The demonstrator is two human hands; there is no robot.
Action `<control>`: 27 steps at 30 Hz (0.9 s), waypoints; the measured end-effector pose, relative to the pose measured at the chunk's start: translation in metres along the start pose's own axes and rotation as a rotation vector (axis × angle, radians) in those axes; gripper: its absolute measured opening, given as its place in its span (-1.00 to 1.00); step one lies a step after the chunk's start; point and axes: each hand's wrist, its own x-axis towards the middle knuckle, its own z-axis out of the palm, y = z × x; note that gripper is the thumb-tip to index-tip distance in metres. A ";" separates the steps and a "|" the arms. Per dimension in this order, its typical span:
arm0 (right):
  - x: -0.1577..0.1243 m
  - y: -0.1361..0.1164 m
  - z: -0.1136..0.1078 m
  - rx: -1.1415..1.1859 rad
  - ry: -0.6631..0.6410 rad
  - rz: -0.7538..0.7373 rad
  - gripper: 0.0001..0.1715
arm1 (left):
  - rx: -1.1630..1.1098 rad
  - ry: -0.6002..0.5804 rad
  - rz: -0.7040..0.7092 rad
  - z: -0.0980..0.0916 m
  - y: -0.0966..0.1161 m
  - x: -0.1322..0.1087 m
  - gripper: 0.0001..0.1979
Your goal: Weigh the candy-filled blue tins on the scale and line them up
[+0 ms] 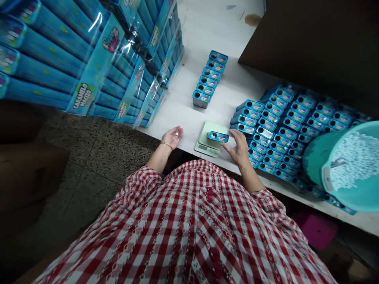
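My left hand (172, 137) is turned palm up just off the table's front edge, with a small white candy (177, 134) lying in it and its fingers slightly curled. A blue tin (218, 137) with a round hole in its top stands on the pale green digital scale (205, 147). My right hand (238, 148) is at the tin's right end, thumb and fingers apart; whether they touch the tin I cannot tell. Right of this hand stand many similar tins (286, 134) in close rows.
A turquoise bucket (315, 156) of small white candies stands at the right. One row of tins (207, 81) is behind the scale. Plastic-wrapped blue packs (97, 75) are stacked at the left. A dark brown panel (314, 43) rises at the back right.
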 end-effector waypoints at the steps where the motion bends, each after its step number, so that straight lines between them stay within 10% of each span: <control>1: 0.000 0.000 0.000 -0.003 -0.005 0.004 -0.34 | 0.001 0.001 0.001 -0.001 0.000 0.001 -0.92; 10: -0.001 0.003 0.003 0.015 -0.052 0.038 -0.34 | 0.172 -0.075 0.090 0.009 -0.008 -0.009 -0.90; 20: -0.005 0.001 -0.003 -0.007 -0.001 0.015 -0.46 | 1.268 -0.828 1.063 0.069 -0.055 -0.052 -0.67; 27: 0.005 -0.005 0.008 -0.133 -0.247 -0.031 -0.50 | 1.210 -0.553 1.004 0.054 -0.033 -0.042 -0.68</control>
